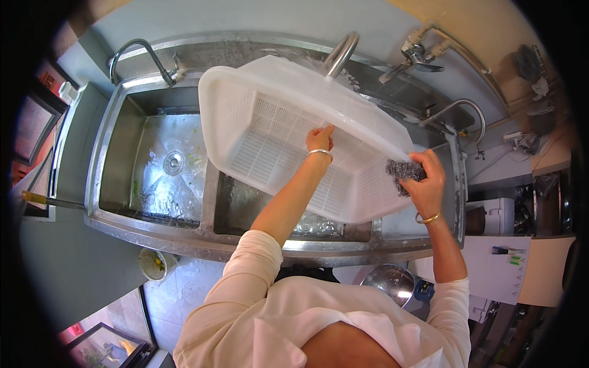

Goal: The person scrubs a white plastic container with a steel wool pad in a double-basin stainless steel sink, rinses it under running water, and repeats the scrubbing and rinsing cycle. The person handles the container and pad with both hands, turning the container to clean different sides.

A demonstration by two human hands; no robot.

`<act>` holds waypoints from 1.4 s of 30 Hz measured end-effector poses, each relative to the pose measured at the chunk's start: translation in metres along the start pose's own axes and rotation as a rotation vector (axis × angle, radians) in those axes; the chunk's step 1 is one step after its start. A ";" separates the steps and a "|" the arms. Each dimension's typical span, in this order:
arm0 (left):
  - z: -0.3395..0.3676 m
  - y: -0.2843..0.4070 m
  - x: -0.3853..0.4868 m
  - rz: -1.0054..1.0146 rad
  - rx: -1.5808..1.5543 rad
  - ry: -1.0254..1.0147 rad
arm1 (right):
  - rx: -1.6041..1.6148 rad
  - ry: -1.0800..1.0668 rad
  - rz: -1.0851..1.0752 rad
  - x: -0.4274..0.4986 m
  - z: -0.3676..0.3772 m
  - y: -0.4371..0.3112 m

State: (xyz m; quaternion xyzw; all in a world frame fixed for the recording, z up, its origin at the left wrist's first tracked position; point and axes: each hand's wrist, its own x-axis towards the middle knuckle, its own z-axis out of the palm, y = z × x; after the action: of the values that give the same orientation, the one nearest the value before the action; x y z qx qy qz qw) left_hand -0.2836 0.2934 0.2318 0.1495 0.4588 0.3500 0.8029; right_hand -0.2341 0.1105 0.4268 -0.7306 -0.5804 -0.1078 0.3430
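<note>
A large white perforated plastic basket (294,147) is tilted above the middle basin of a stainless steel sink (209,198), its hollow facing me. My left hand (320,139) is inside the basket, fingers curled and one digit against the inner wall just below the far rim. Whether it grips the plastic cannot be made out. My right hand (427,177) pinches a dark grey mesh scouring pad (405,172) against the basket's right corner. The far wall of the basket is wet, close under the middle faucet (343,53).
Curved faucets stand at the left (142,43) and right (460,106), with a wall-mounted mixer tap (416,57) between. Green scraps lie in the left basin (172,138). Below the sink are a small waste basket (156,264) and a metal bowl (391,283). A yellow-handled tool (43,198) juts at left.
</note>
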 end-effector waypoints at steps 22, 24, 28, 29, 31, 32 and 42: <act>-0.010 -0.021 0.038 0.192 -0.053 -0.021 | 0.040 -0.007 -0.049 -0.012 -0.004 0.010; -0.027 -0.016 0.054 0.336 0.095 0.168 | 0.037 -0.019 -0.032 -0.013 -0.004 0.008; -0.073 0.020 0.084 0.376 0.260 0.404 | -0.006 0.000 -0.079 -0.016 -0.015 0.007; -0.079 0.032 0.090 0.319 0.242 0.339 | -0.015 0.003 -0.083 -0.017 -0.019 0.007; -0.075 0.046 0.096 0.195 0.211 0.184 | -0.054 -0.013 -0.116 -0.023 -0.025 0.006; -0.071 0.048 0.095 0.168 0.206 0.124 | -0.082 -0.030 -0.146 -0.027 -0.027 0.004; -0.116 -0.009 0.043 0.055 0.231 -0.049 | -0.063 -0.040 -0.262 -0.112 0.028 -0.015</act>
State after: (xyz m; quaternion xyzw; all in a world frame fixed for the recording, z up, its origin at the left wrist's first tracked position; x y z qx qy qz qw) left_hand -0.3628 0.3072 0.1376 0.2621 0.4722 0.3129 0.7813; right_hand -0.2891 0.0429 0.3493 -0.6610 -0.6739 -0.1550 0.2913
